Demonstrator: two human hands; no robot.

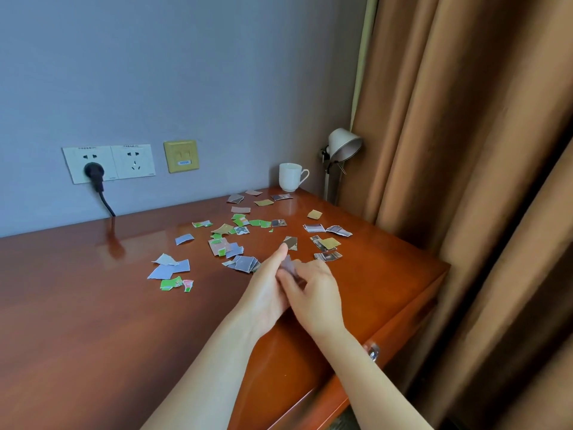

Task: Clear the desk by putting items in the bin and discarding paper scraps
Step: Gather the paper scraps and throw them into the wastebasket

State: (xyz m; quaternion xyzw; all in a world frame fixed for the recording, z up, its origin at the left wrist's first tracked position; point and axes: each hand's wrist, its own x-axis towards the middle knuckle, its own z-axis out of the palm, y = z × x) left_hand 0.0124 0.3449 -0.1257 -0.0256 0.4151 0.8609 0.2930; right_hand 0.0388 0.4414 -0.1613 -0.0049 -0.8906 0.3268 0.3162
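Several torn paper scraps (231,246), green, grey and tan, lie scattered over the right half of the glossy wooden desk (93,305). My left hand (266,290) and my right hand (313,293) meet above the desk near its right end. Between their fingertips sits a small grey scrap (289,265), blurred; my right hand pinches it while my left thumb and fingers stretch along it. No bin is in view.
A white cup (291,176) stands at the back right by the wall, a desk lamp (339,150) behind it. Wall sockets with a black plug (94,173) and cable are at the back left. Brown curtains (465,150) hang right of the desk edge.
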